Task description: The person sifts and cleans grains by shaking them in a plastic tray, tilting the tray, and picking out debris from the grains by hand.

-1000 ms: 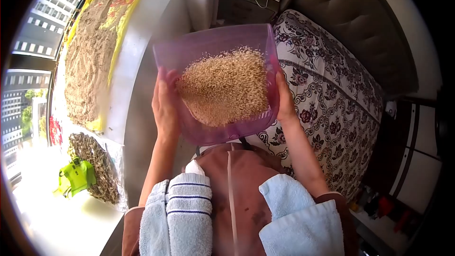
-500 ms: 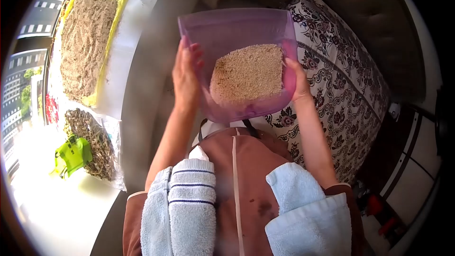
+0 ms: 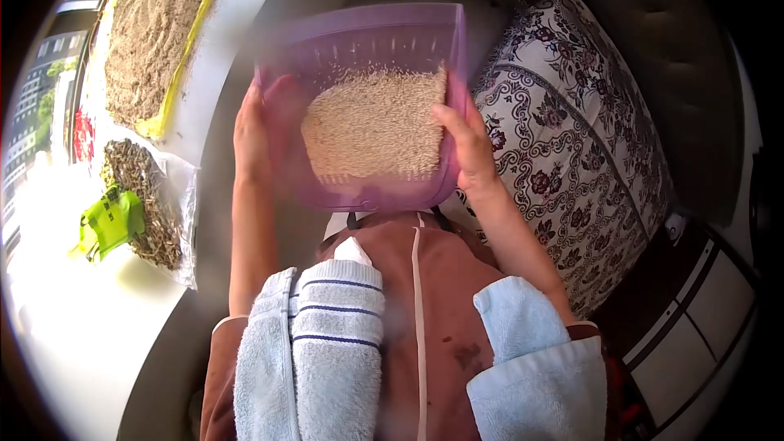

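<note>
A passage is running between the right edge of the white ledge [image 3: 90, 351] and the purple bin [image 3: 359, 28], with the left hand [image 3: 251, 135] narrowing it. On the ledge, the yellow-edged sheet [image 3: 194, 41], clear plastic [image 3: 186, 204] and green bag [image 3: 112, 222] are obstructing the far and middle stretches; the near end is offering passage. The patterned bed [image 3: 563, 139] is bulking beside the right hand [image 3: 469, 145].

Bedroom in home. Wide bed under white cover with dark floral scrollwork [image 3: 563, 143], padded dark brown leather-look headboard [image 3: 653, 41] at its end. Bright window [image 3: 37, 114] alongside, pale building with rows of windows [image 3: 41, 73] outside. Broad white sill [image 3: 90, 343] below window, dried plant material in clear plastic [image 3: 151, 212] spread there.
</note>
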Demonstrator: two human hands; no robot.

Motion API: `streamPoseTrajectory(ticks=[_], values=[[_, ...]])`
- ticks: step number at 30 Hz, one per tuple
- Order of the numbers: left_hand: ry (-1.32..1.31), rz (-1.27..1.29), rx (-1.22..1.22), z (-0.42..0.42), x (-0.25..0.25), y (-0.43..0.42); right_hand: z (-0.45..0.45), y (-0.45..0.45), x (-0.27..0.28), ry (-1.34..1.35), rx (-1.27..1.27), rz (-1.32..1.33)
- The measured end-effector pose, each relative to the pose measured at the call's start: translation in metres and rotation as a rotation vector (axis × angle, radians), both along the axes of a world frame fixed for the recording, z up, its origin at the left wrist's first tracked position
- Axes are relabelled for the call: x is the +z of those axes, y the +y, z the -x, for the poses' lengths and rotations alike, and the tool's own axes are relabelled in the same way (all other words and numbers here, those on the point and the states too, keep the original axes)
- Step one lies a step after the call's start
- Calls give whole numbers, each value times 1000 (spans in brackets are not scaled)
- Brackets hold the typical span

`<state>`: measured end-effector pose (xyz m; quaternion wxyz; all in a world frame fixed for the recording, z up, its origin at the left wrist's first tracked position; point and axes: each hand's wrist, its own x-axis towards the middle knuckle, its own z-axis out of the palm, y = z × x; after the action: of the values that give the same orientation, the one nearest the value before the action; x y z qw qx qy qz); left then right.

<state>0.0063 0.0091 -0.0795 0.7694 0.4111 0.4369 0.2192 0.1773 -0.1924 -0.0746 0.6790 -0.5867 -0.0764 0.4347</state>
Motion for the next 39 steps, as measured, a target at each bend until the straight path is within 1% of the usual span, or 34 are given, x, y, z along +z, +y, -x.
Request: streamPoseTrajectory(ticks=[1,2,4,5,7,8,10,11,12,14,15,16,18,19,21,22,24,25,26,28,29,30,32,33,35,36,37,38,39], values=[[17,46,27,3,3,3,2,6,7,40,6,3],[91,-8,42,0,4,0,-15,-1,-23,85,54,150],[241,-116,59,-29,17,-23,-53,-16,-40,259,86,75],[128,-364,28,-29,-6,-40,-71,-25,-45,309,85,3],[7,-262,105,-44,-9,-67,-84,-32,-40,353,56,-69],[5,-201,147,-49,-7,-76,-83,-32,-33,365,27,-79],[37,-171,118,-25,-24,-48,-61,-25,-40,110,12,-9],[-51,-74,154,-10,-36,-32,-39,-20,-36,143,31,20],[-49,-76,67,9,-47,-13,-16,-11,-37,98,-16,6],[79,50,7,18,-31,3,2,6,-16,155,-26,9],[96,-20,-23,20,-40,5,-14,-1,-38,227,23,108],[209,-12,14,-3,-15,-7,-32,-3,-41,285,65,157],[89,-290,117,-29,-30,-37,-71,-13,-54,352,122,83],[196,-339,68,-37,-26,-49,-83,-17,-57,371,123,46],[51,-278,152,-46,-36,-68,-97,-23,-55,408,118,-20],[74,-216,191,-48,-32,-75,-93,-23,-55,382,105,-10],[91,-130,166,-24,-48,-47,-66,-14,-57,336,96,14],[76,-91,139,-5,-54,-33,-43,-7,-52,240,49,60],[12,2,81,15,-62,-16,-23,-1,-55,240,46,6],[10,108,94,28,-59,1,-1,17,-33,150,58,111],[49,99,115,29,-61,1,-9,18,-42,168,118,198],[77,28,149,17,-53,-7,-26,16,-49,240,152,261],[125,-119,204,-18,-38,-31,-62,6,-66,345,189,153],[203,-190,114,-21,-39,-43,-80,-1,-72,356,214,132],[168,-220,188,-31,-41,-68,-96,-9,-74,407,233,62],[149,-231,224,-36,-43,-74,-92,-8,-74,371,208,51],[135,-191,219,-26,-46,-66,-80,-5,-75,338,187,44],[126,-148,219,-7,-52,-52,-64,-1,-76,308,171,41],[91,-112,221,13,-61,-37,-37,8,-63,262,155,68]])
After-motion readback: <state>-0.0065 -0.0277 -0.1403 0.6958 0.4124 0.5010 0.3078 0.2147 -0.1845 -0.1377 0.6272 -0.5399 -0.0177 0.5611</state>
